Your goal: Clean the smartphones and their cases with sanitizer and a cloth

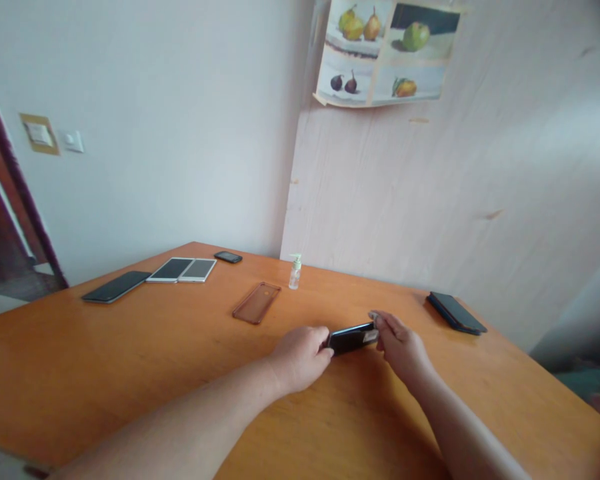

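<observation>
A black phone (pixel 353 337) is held on edge just above the orange wooden table (pixel 130 373), near its middle. My left hand (pixel 300 357) grips the phone's left end with curled fingers. At the phone's right end my right hand (pixel 400 343) is closed, its fingertips pinching the top corner. A clear brownish phone case (pixel 257 303) lies flat on the table behind and to the left of my hands.
A small pump bottle (pixel 295 272) stands behind the case. Another dark phone (pixel 456 313) lies at the right. Far left lie a black phone (pixel 116 286), two light phones (pixel 183 269) and a small dark phone (pixel 228 257). A fruit poster (pixel 387 50) hangs on the wall.
</observation>
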`<state>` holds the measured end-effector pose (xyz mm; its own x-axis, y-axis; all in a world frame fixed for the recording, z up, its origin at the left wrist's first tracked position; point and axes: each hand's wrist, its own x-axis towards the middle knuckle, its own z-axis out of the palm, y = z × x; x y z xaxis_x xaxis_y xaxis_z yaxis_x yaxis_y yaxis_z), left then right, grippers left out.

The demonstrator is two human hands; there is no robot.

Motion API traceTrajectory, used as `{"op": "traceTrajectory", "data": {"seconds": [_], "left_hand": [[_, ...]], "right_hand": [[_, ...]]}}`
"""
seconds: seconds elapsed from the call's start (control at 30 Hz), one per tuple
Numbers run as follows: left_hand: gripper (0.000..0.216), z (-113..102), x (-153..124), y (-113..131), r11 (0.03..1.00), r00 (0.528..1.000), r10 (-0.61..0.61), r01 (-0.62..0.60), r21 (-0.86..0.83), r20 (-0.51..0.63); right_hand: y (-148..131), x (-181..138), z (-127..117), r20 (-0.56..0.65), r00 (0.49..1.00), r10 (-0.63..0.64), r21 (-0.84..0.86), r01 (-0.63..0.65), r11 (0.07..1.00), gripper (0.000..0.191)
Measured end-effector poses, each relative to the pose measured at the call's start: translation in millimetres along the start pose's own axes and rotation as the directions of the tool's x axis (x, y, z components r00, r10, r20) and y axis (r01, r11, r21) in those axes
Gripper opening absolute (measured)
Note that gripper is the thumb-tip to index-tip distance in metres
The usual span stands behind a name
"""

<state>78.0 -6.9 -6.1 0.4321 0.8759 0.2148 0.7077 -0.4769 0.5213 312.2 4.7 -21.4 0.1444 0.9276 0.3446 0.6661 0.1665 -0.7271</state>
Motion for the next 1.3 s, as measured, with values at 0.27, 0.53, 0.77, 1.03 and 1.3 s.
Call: {"op": "traceTrajectory", "data": {"seconds": [0.27,0.53,0.77,1.03,1.3], "left_hand": [[0.011,1.2,-0.3,-2.6,0.993,0.995,0.098,-0.099,-0.066,-0.02],[0.012,-0.8,2.0,-3.4,1.0,1.0,0.017,-0.016,-0.026,0.021],[0.012,2.4,2.2,-7.9,0.987,0.992,0.123,-0.124,-0.098,-0.014],[0.016,1.5,4.2,-8.1,0.998,0.999,0.048,-0.048,-0.036,-0.003],[0.016,6.7,6.1,-13.9,0.994,0.999,0.047,-0.046,-0.094,0.001]], "right_hand": [[-44.0,-34.0,25.5,0.258,0.913,-0.316,0.107,0.298,0.948,0.042],[-7.8,-1.5,1.4,-0.046,0.999,-0.005,-0.028,0.003,1.0,0.048],[-47.1,-34.1,25.3,0.247,0.908,-0.34,0.098,0.326,0.94,0.039],[-7.0,0.9,4.2,0.015,0.999,0.051,0.171,-0.053,0.984,0.043],[3.3,6.6,6.3,0.166,0.962,0.218,0.416,-0.268,0.869,0.032]]}}
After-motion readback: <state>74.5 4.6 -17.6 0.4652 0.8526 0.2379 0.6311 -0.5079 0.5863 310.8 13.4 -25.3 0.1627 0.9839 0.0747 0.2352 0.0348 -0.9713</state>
